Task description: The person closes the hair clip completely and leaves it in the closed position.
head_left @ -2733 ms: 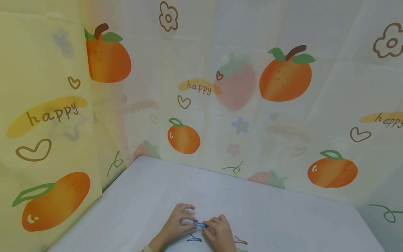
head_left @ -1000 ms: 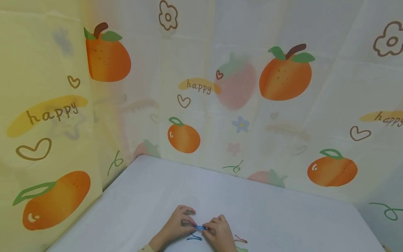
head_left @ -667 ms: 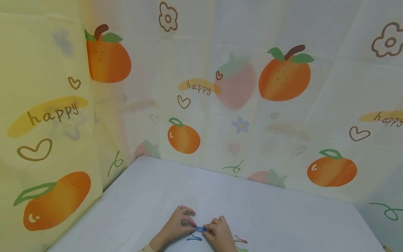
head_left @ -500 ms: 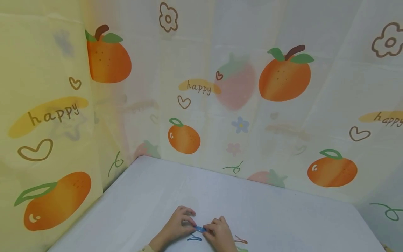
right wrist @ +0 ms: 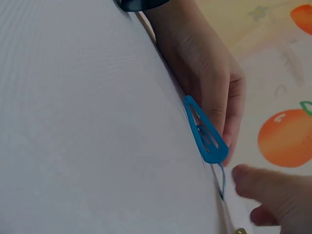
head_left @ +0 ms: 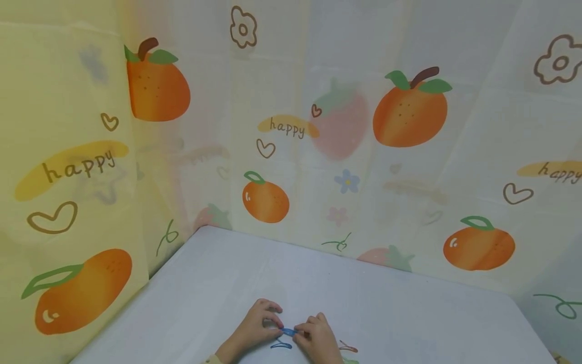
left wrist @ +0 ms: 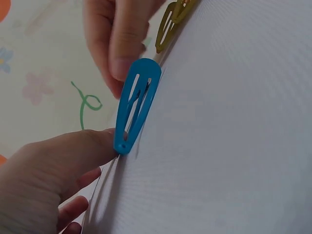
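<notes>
A glossy blue snap hair clip (head_left: 288, 332) is between my two hands. My left hand (head_left: 254, 326) pinches its narrow end between thumb and fingers, as the left wrist view shows of this hair clip (left wrist: 145, 65). My right hand (head_left: 316, 336) has its thumb and fingertips right at the wide end. In the right wrist view a narrow gap shows between the right thumb (right wrist: 243, 180) and the hair clip (right wrist: 217, 157). Just below the hands, a second blue hair clip (head_left: 283, 346) lies on the table with its arms spread.
An orange-brown hair clip (head_left: 349, 348) lies right of my right hand, with a green hair clip (head_left: 350, 361) nearer, cut by the frame. The white table (head_left: 400, 308) meets curtains (head_left: 282, 60) printed with oranges, behind and at the left.
The blue hair clip has come slightly nearer me, and its upper face has tilted. Both hands stay at its ends. The other clips lie where they were.
</notes>
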A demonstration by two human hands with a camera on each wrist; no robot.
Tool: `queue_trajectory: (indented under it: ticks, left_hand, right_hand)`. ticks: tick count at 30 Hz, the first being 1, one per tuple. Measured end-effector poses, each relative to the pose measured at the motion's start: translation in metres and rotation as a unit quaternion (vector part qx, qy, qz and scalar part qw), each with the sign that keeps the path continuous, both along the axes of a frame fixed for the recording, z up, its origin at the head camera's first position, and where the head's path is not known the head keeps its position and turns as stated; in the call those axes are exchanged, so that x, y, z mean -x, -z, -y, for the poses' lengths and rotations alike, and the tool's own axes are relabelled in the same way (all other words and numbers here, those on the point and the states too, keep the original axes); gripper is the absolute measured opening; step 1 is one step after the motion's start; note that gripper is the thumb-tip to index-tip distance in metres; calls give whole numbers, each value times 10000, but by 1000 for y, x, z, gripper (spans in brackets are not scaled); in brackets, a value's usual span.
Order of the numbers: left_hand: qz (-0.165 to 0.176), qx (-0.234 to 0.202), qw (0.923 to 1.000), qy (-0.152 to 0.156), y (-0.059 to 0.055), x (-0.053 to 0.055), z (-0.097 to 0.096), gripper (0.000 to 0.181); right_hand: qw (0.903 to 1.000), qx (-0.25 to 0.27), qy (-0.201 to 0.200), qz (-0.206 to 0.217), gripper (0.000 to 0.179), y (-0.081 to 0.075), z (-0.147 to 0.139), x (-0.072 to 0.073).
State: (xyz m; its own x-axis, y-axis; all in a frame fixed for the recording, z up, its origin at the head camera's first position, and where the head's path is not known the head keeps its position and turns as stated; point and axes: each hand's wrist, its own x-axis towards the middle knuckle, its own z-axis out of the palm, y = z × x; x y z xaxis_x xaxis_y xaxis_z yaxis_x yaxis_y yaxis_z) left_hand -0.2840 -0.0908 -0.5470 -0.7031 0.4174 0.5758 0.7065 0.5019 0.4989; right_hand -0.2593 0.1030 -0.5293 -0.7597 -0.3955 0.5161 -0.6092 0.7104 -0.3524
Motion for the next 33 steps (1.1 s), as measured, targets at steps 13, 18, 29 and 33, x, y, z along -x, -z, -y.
queue_trajectory:
  ticks: [13, 18, 29, 33]
  left_hand:
    - [1105, 247, 9932, -273, -3, -2, 1, 13]
    - [1334, 272, 9904, -243, -4, -5, 0, 13]
    - [1353, 328, 9897, -330, -5, -3, -2, 13]
    - [1275, 358, 9906, -329, -6, -3, -2, 13]
  right_hand:
    - [9940, 826, 585, -424, 14, -32, -29, -3]
    - [9929, 775, 517, -738, 14, -28, -46, -9]
    - [9997, -89, 213, 109, 5, -12, -60, -13]
    - [9991, -110, 226, 345, 5, -15, -59, -15]
